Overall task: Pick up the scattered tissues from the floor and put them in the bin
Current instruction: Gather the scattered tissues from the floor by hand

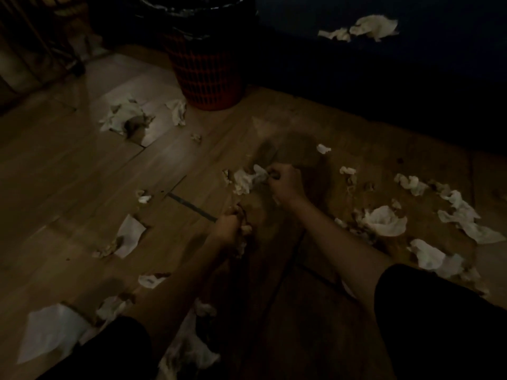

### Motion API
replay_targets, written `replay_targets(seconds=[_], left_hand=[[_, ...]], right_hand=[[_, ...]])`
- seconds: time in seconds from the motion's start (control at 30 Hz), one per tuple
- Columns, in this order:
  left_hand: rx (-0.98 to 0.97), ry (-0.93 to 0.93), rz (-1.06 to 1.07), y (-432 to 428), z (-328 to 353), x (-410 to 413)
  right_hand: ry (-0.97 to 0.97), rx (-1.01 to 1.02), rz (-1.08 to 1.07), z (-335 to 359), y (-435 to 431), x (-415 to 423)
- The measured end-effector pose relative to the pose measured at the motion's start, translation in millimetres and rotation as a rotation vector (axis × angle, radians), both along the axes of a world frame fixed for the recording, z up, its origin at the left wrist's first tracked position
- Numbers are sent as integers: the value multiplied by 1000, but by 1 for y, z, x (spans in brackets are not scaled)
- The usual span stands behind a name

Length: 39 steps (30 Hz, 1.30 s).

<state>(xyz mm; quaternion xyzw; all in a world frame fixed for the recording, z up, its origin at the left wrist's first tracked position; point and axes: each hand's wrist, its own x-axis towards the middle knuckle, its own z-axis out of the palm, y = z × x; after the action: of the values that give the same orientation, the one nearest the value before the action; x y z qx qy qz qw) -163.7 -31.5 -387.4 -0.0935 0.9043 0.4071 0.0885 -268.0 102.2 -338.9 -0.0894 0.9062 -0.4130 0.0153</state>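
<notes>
We reach both arms out over a dim wooden floor (82, 165). Our right hand (284, 183) pinches a crumpled white tissue (247, 179) at its right edge, fingers curled around it, low over the boards. Our left hand (227, 226) is closed into a fist on a wad (244, 234) of brownish tissue that pokes out past the knuckles.

The bin (208, 67), a red mesh basket with a black liner, stands upright at the far side of the floor, well apart from both hands. Loose tissues lie all around: a pair (129, 116) just left of the bin, a cluster (384, 220) to the right of our right arm, a flat sheet (129, 235) to the left, and more near our dark sleeves (439, 325). Another tissue (373, 27) rests on a dark blue surface at the top right.
</notes>
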Motion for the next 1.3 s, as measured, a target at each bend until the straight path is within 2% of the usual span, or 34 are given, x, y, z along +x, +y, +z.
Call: replay_targets(seconds=[0.03, 0.1, 0.17, 0.27, 0.33, 0.43, 0.5, 0.6, 0.73, 0.87, 0.97, 1.07, 1.13, 1.23, 1.3], left_hand=[[-4, 25, 46, -7, -2, -3], [-178, 170, 50, -29, 7, -4], [-196, 303, 23, -54, 13, -4], [-234, 367, 116, -99, 15, 4], [-191, 372, 256, -132, 12, 11], [-224, 333, 415, -182, 12, 24], [-307, 309, 461, -207, 17, 32], [-388, 257, 539, -229, 24, 45], [-507, 57, 446, -235, 13, 78], [-512, -8, 508, -212, 2, 90], [-466, -102, 546, -196, -5, 85], [-429, -10, 580, -191, -4, 79], [-349, 39, 595, -201, -2, 82], [-207, 66, 693, -221, 5, 96], [-239, 137, 762, -234, 11, 113]], right_hand=[[-6, -6, 27, 2, -13, -11], [-24, -13, 69, -2, -38, -30], [-44, 29, 100, -15, -59, -43], [-158, 160, 235, -45, -83, -49], [-101, 279, 299, -62, -92, -45], [126, 458, 347, -79, -102, -38], [143, 440, 371, -86, -107, -38], [44, 333, 397, -83, -134, -45], [72, 226, 427, -49, -202, -22], [41, 188, 541, -47, -264, 3], [112, 283, 718, -61, -286, 21], [199, 385, 757, -73, -285, 30], [208, 350, 779, -76, -281, 30], [20, 195, 591, -66, -280, 25], [-65, 62, 481, -59, -281, 23]])
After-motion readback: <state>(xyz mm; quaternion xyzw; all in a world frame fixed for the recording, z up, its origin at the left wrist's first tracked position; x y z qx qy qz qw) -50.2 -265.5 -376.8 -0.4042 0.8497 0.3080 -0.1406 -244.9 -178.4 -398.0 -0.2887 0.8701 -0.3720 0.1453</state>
